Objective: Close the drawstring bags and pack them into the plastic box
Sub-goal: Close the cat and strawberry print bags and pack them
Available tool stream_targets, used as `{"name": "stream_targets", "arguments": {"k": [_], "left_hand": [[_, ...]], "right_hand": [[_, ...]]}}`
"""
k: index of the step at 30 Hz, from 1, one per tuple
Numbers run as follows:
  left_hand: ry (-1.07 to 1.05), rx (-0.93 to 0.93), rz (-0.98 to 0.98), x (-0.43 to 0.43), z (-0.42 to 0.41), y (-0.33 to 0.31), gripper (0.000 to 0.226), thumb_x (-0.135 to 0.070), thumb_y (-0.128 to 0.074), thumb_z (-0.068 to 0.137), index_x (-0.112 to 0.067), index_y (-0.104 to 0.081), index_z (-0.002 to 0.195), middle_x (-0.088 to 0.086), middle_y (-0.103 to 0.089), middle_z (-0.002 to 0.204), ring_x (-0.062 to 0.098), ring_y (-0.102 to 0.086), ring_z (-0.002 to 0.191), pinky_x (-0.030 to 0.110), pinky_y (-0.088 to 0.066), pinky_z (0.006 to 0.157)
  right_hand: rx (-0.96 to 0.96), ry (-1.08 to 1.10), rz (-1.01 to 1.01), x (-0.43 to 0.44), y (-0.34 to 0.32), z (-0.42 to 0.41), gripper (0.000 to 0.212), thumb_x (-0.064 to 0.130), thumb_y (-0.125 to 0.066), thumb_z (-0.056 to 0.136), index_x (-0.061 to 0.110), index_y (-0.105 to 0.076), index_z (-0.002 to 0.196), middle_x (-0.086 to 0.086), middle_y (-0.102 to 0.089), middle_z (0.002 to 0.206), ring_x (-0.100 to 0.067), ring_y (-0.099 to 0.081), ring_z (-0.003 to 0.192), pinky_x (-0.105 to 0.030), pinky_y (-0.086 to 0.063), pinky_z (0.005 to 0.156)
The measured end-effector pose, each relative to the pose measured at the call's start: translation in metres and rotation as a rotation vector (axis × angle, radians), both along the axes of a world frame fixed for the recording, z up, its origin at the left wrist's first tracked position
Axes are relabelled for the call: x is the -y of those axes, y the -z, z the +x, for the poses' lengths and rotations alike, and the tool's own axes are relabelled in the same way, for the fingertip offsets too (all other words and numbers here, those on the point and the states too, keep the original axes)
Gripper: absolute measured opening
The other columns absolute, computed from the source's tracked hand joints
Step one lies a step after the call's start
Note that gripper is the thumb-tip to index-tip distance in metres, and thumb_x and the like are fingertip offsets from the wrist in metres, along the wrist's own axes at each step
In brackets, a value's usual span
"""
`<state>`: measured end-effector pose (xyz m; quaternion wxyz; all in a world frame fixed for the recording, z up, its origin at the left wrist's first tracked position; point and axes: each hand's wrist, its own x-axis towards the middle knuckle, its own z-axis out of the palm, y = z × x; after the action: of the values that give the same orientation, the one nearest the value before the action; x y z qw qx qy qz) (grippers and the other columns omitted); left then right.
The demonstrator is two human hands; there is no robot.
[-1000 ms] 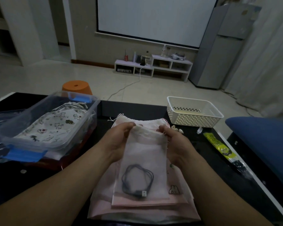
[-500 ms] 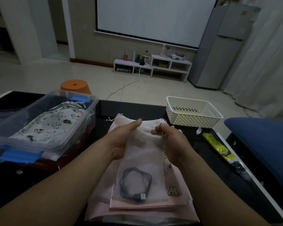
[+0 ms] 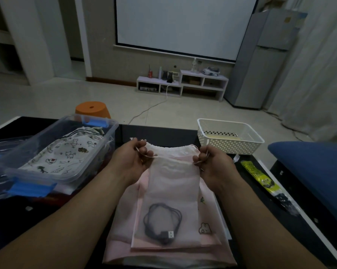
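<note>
A sheer white drawstring bag (image 3: pixel 173 193) with a coiled black USB cable (image 3: pixel 161 220) inside lies on top of a stack of pink bags (image 3: pixel 125 226) on the black table. My left hand (image 3: pixel 131 162) pinches the drawstring at the bag's top left corner. My right hand (image 3: pixel 212 165) pinches the drawstring at the top right corner. The bag's mouth is slightly gathered between them. The clear plastic box (image 3: pixel 37 167) with blue latches stands to the left and holds a white bag with cartoon animals (image 3: pixel 66 154).
A white perforated basket (image 3: pixel 229 136) stands at the back right of the table. A yellow and black packet (image 3: pixel 260 175) lies near the right edge. A blue cushion (image 3: pixel 315 171) is at the right, an orange stool (image 3: pixel 92 109) behind the table.
Both hands moved from the bag's top edge out to its corners and now pinch the drawstrings, pulling them apart. The mouth of the bag has begun to gather.
</note>
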<state>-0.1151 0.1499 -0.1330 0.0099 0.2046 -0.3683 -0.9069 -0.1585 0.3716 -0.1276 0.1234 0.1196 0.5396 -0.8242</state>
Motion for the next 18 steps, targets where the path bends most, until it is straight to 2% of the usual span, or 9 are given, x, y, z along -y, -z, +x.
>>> {"name": "stream_targets", "arguments": {"k": [2, 6, 8, 9, 12, 15, 18], "left_hand": [[-0.021, 0.008, 0.015, 0.000, -0.001, 0.003, 0.039, -0.037, -0.039, 0.112, -0.014, -0.058, 0.087, 0.001, -0.044, 0.061, 0.019, -0.051, 0.063, 0.039, -0.049, 0.092], [-0.070, 0.008, 0.038, 0.006, -0.002, 0.010, 0.038, -0.038, -0.035, 0.111, -0.016, -0.056, 0.087, 0.000, -0.043, 0.061, 0.019, -0.053, 0.063, 0.037, -0.051, 0.082], [-0.089, 0.007, 0.061, 0.009, -0.002, 0.010, 0.040, -0.037, -0.033, 0.111, -0.017, -0.054, 0.082, -0.001, -0.042, 0.060, 0.019, -0.052, 0.060, 0.036, -0.051, 0.076], [-0.098, 0.004, 0.078, 0.011, -0.002, 0.009, 0.041, -0.036, -0.033, 0.110, -0.017, -0.052, 0.079, -0.001, -0.040, 0.059, 0.018, -0.049, 0.057, 0.035, -0.052, 0.073], [-0.150, -0.005, 0.128, 0.012, -0.002, 0.008, 0.041, -0.033, -0.034, 0.109, -0.017, -0.049, 0.075, -0.001, -0.036, 0.057, 0.016, -0.038, 0.048, 0.031, -0.053, 0.065], [-0.205, 0.001, 0.126, 0.014, -0.004, 0.008, 0.041, -0.031, -0.035, 0.109, -0.017, -0.050, 0.074, -0.004, -0.034, 0.056, 0.011, -0.029, 0.044, 0.019, -0.041, 0.047], [-0.255, 0.023, 0.055, 0.018, -0.003, 0.008, 0.040, -0.034, -0.037, 0.109, -0.018, -0.055, 0.076, -0.007, -0.035, 0.055, 0.008, -0.027, 0.043, 0.020, -0.029, 0.047]], "right_hand": [[0.002, 0.016, -0.026, -0.004, 0.000, -0.001, 0.023, 0.020, -0.049, 0.104, 0.016, -0.057, 0.083, 0.001, -0.050, 0.060, -0.019, -0.064, 0.065, -0.035, -0.045, 0.080], [0.033, 0.110, -0.085, -0.013, -0.003, 0.000, 0.025, 0.022, -0.052, 0.095, 0.016, -0.058, 0.071, -0.002, -0.067, 0.071, -0.025, -0.068, 0.099, -0.039, -0.047, 0.104], [0.055, 0.165, -0.139, -0.019, -0.003, 0.001, 0.027, 0.026, -0.053, 0.093, 0.017, -0.056, 0.068, -0.001, -0.066, 0.073, -0.026, -0.066, 0.102, -0.041, -0.046, 0.110], [0.065, 0.184, -0.171, -0.021, -0.004, 0.001, 0.027, 0.026, -0.052, 0.093, 0.017, -0.056, 0.068, -0.001, -0.065, 0.073, -0.027, -0.065, 0.102, -0.040, -0.048, 0.107], [0.099, 0.261, -0.209, -0.025, -0.007, 0.002, 0.025, 0.025, -0.051, 0.095, 0.018, -0.054, 0.071, 0.001, -0.062, 0.077, -0.021, -0.064, 0.090, -0.030, -0.049, 0.082], [0.126, 0.358, -0.192, -0.032, -0.008, 0.000, 0.022, 0.024, -0.051, 0.094, 0.020, -0.055, 0.073, 0.004, -0.061, 0.081, -0.016, -0.060, 0.080, -0.029, -0.045, 0.077], [0.149, 0.445, -0.193, -0.040, -0.009, -0.002, 0.025, 0.021, -0.050, 0.095, 0.018, -0.054, 0.070, 0.003, -0.058, 0.075, -0.014, -0.058, 0.073, -0.025, -0.045, 0.073]]}}
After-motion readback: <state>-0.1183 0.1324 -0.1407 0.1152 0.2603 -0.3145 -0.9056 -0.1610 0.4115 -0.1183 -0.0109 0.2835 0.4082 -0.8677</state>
